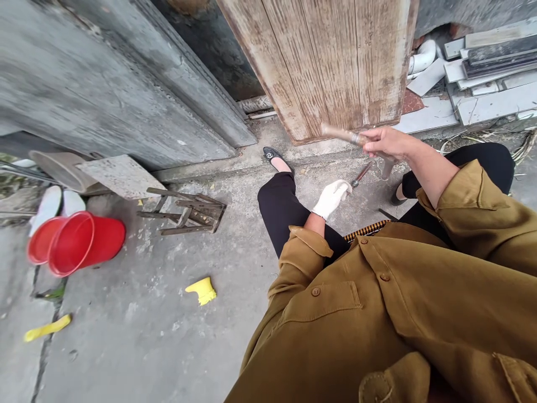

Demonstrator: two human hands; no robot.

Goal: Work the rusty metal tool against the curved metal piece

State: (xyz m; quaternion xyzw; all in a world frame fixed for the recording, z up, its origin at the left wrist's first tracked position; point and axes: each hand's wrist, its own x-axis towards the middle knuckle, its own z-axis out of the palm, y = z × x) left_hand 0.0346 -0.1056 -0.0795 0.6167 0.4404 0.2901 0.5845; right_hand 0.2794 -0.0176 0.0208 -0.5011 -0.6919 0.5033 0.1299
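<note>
My left hand [331, 198], in a white glove, is closed around the near end of a slim reddish-brown rod [361, 174] with a dark band near the glove. Bare and above it to the right, my right hand [386, 143] grips a light brown wooden stick [338, 132]. Pale wire or string [356, 139] is wound round the stick beside my fingers. A thin strand seems to hang from it toward my gloved hand. The stick is smeared by motion. Below my right hand a greyish blurred piece [387, 168] shows; whether it belongs to the stick I cannot tell.
A worn wooden board [327, 67] leans at the wall ahead. Stacked tiles [490, 84] and a white pipe [423, 56] lie right. On the left are a small wooden stool [193, 212], red buckets [100, 240] and yellow pieces [203, 290] on the concrete floor [146, 336].
</note>
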